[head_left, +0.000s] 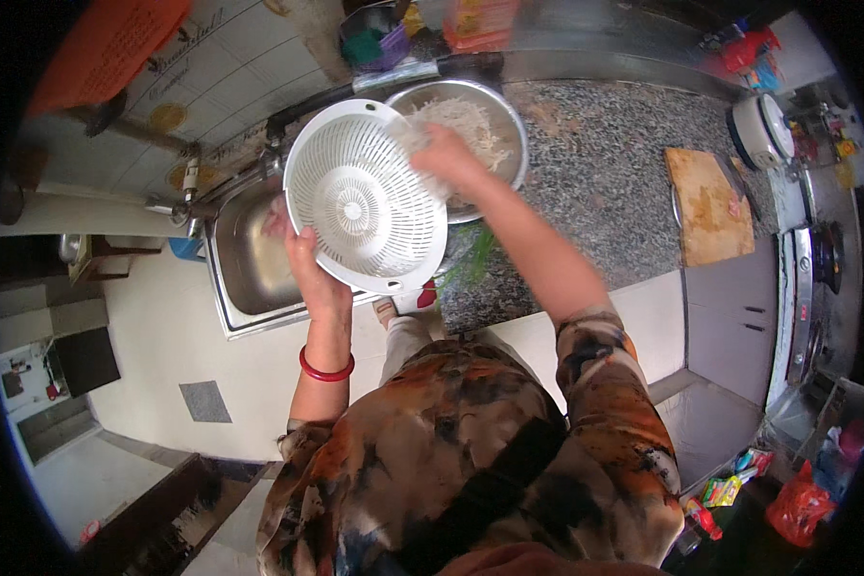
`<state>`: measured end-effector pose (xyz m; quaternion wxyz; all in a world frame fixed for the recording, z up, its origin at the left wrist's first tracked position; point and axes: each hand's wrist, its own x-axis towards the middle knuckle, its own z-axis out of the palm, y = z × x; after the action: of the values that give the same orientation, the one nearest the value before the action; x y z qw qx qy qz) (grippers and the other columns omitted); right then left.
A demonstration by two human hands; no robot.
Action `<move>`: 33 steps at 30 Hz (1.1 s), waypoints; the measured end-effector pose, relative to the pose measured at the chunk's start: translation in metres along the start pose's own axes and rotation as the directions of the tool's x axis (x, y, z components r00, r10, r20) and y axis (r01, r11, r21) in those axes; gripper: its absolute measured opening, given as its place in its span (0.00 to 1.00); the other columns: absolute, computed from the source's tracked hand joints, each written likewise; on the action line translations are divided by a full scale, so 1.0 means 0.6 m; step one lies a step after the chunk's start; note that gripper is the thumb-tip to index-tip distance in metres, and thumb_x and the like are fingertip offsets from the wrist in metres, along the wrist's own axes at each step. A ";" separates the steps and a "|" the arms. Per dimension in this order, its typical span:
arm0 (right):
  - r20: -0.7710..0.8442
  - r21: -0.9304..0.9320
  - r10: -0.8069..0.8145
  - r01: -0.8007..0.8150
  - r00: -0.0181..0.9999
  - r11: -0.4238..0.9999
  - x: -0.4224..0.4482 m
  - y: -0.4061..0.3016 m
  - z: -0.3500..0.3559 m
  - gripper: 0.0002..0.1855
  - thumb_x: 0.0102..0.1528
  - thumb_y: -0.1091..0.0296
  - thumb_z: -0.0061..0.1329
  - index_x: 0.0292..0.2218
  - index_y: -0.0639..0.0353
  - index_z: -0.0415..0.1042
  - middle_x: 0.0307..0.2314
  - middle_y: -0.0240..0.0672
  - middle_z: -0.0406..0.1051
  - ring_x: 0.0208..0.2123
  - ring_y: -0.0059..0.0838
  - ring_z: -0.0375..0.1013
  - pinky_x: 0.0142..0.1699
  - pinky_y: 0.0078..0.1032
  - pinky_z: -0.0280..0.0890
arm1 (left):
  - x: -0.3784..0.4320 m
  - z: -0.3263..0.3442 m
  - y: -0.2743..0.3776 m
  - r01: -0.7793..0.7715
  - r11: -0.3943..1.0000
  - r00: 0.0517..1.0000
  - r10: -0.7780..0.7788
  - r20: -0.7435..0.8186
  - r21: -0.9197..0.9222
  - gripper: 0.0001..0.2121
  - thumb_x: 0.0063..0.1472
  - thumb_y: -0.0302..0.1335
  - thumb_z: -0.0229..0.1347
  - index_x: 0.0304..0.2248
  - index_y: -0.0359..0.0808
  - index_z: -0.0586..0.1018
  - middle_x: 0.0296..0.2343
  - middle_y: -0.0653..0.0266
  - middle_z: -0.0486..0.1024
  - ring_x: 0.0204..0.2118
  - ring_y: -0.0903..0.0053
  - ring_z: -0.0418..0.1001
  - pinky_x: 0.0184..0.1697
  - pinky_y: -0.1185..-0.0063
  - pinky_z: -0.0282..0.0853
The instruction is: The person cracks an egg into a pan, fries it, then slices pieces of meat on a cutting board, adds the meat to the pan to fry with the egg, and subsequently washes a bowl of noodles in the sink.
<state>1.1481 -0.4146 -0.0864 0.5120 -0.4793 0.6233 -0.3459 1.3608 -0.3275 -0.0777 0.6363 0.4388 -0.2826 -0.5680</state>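
Note:
My left hand point(315, 277) grips the lower left rim of a white plastic colander point(353, 209), which is tilted so its slotted inside faces me. Its basket looks almost bare. My right hand point(446, 162), blurred by motion, is at the colander's upper right rim with a clump of pale shreds about its curled fingers. Behind the colander and partly covered by it, a round metal bowl point(522, 144) holds more pale shredded food point(475, 126). What the shreds are cannot be made out.
A steel sink point(252, 252) lies under and left of the colander. Green leafy stalks point(481, 252) rest at the edge of the granite counter point(590, 180). Farther right are a wooden cutting board point(705, 209) with a knife point(740, 180), a white rice cooker point(759, 129) and a stove point(828, 259).

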 end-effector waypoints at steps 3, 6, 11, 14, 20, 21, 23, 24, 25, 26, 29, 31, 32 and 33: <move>0.347 -0.484 -0.183 0.343 0.920 0.805 -0.028 -0.018 0.059 0.41 0.36 0.66 0.54 0.53 0.56 0.56 0.47 0.55 0.58 0.49 0.46 0.60 0.52 0.31 0.58 | 0.012 -0.039 -0.023 0.130 0.981 0.988 -0.141 -0.065 -0.142 0.24 0.55 0.39 0.45 0.49 0.34 0.63 0.46 0.58 0.65 0.48 0.66 0.63 0.51 0.69 0.58; 0.422 -0.661 -0.089 0.374 0.902 0.650 -0.075 -0.063 0.061 0.41 0.37 0.61 0.56 0.53 0.47 0.57 0.52 0.54 0.50 0.50 0.56 0.57 0.54 0.41 0.54 | 0.016 -0.046 -0.023 0.134 0.967 0.985 -0.155 -0.081 -0.215 0.26 0.54 0.42 0.44 0.48 0.33 0.64 0.46 0.58 0.66 0.48 0.66 0.63 0.52 0.69 0.58; 0.365 -0.550 -0.272 0.442 0.890 0.709 -0.049 -0.062 0.049 0.12 0.43 0.63 0.48 0.28 0.59 0.75 0.31 0.47 0.71 0.31 0.46 0.71 0.44 0.41 0.60 | 0.009 -0.016 -0.008 0.252 0.938 0.952 -0.285 -0.113 -0.240 0.26 0.54 0.42 0.42 0.48 0.32 0.65 0.46 0.58 0.67 0.48 0.64 0.64 0.51 0.67 0.59; 0.364 -0.700 -0.527 0.599 0.768 0.388 -0.035 -0.003 0.064 0.12 0.43 0.69 0.46 0.31 0.61 0.72 0.26 0.41 0.70 0.31 0.40 0.70 0.40 0.37 0.63 | 0.018 -0.029 -0.017 0.270 0.924 0.961 -0.277 0.013 -0.269 0.26 0.53 0.42 0.43 0.48 0.32 0.65 0.45 0.58 0.67 0.47 0.64 0.65 0.50 0.66 0.60; 0.174 -0.566 -0.514 0.512 0.840 0.646 -0.106 -0.042 0.039 0.15 0.44 0.72 0.46 0.37 0.55 0.71 0.35 0.39 0.67 0.40 0.38 0.65 0.42 0.33 0.63 | 0.014 -0.019 -0.004 0.393 0.892 0.919 -0.383 0.089 -0.222 0.27 0.52 0.42 0.44 0.48 0.31 0.65 0.45 0.55 0.67 0.46 0.62 0.66 0.48 0.66 0.64; 0.130 -0.593 -0.566 0.521 0.814 0.613 -0.115 -0.030 0.040 0.13 0.44 0.71 0.46 0.35 0.56 0.71 0.34 0.39 0.67 0.39 0.38 0.66 0.41 0.33 0.63 | 0.014 -0.019 -0.002 0.396 0.894 0.918 -0.381 0.109 -0.210 0.27 0.52 0.42 0.44 0.48 0.31 0.65 0.45 0.55 0.67 0.46 0.62 0.66 0.48 0.66 0.64; 0.104 -0.630 -0.598 0.518 0.795 0.579 -0.127 -0.013 0.033 0.11 0.44 0.71 0.46 0.34 0.55 0.72 0.33 0.37 0.67 0.38 0.38 0.66 0.41 0.33 0.63 | 0.013 -0.018 -0.006 0.401 0.897 0.914 -0.378 0.148 -0.187 0.28 0.51 0.42 0.44 0.48 0.31 0.65 0.44 0.55 0.67 0.46 0.62 0.66 0.48 0.65 0.64; 0.128 -0.636 -0.582 0.516 0.803 0.573 -0.135 -0.016 0.023 0.11 0.44 0.71 0.46 0.33 0.55 0.72 0.33 0.36 0.67 0.38 0.37 0.66 0.42 0.32 0.62 | 0.014 -0.014 -0.010 0.385 0.903 0.919 -0.358 0.163 -0.192 0.28 0.51 0.42 0.45 0.48 0.31 0.64 0.44 0.55 0.67 0.46 0.62 0.66 0.48 0.65 0.64; 0.153 -0.643 -0.564 0.515 0.811 0.567 -0.145 -0.019 0.011 0.11 0.45 0.71 0.46 0.33 0.54 0.73 0.32 0.35 0.67 0.37 0.37 0.66 0.42 0.32 0.62 | 0.008 -0.010 -0.010 0.390 0.905 0.916 -0.361 0.176 -0.172 0.28 0.51 0.42 0.45 0.48 0.31 0.64 0.45 0.55 0.66 0.46 0.62 0.66 0.48 0.65 0.64; 0.140 -0.646 -0.471 0.441 0.871 0.623 -0.154 -0.026 0.000 0.11 0.45 0.71 0.46 0.34 0.53 0.73 0.32 0.35 0.68 0.38 0.36 0.66 0.43 0.32 0.60 | -0.002 -0.003 -0.008 0.393 0.906 0.912 -0.364 0.188 -0.154 0.28 0.51 0.42 0.45 0.48 0.31 0.64 0.45 0.55 0.66 0.46 0.62 0.66 0.48 0.66 0.64; 0.119 -0.641 -0.384 0.366 0.916 0.674 -0.185 -0.032 -0.045 0.12 0.45 0.71 0.46 0.34 0.52 0.73 0.32 0.36 0.69 0.40 0.34 0.65 0.46 0.32 0.57 | -0.027 0.026 -0.018 0.463 0.881 0.878 -0.441 0.189 -0.096 0.29 0.51 0.43 0.45 0.49 0.32 0.63 0.48 0.55 0.63 0.48 0.62 0.64 0.49 0.66 0.62; 0.127 -0.636 -0.593 0.524 0.795 0.566 -0.203 -0.002 -0.080 0.12 0.45 0.70 0.45 0.34 0.51 0.73 0.32 0.38 0.70 0.41 0.33 0.65 0.45 0.33 0.57 | -0.058 0.059 -0.028 0.465 0.884 0.874 -0.450 0.181 -0.048 0.30 0.50 0.44 0.45 0.49 0.33 0.63 0.48 0.56 0.62 0.48 0.62 0.63 0.49 0.66 0.62; 0.035 -0.634 -0.553 0.447 0.832 0.631 -0.204 0.005 -0.096 0.13 0.45 0.70 0.45 0.35 0.51 0.73 0.33 0.38 0.71 0.42 0.33 0.66 0.42 0.33 0.61 | -0.062 0.067 -0.047 0.512 0.856 0.847 -0.489 0.209 -0.069 0.30 0.51 0.45 0.45 0.50 0.33 0.63 0.48 0.56 0.63 0.48 0.62 0.63 0.50 0.66 0.61; 0.070 -0.644 -0.471 0.401 0.879 0.652 -0.216 0.000 -0.119 0.13 0.45 0.70 0.45 0.36 0.51 0.73 0.33 0.38 0.71 0.42 0.34 0.66 0.42 0.33 0.61 | -0.072 0.078 -0.064 0.527 0.846 0.832 -0.496 0.250 -0.077 0.30 0.51 0.45 0.45 0.49 0.34 0.63 0.48 0.56 0.63 0.48 0.62 0.63 0.50 0.67 0.61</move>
<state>1.0807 -0.2955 -0.0300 0.1857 -0.7415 0.5947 -0.2489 1.2941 -0.2954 -0.0840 0.4550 0.3860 -0.1823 -0.7815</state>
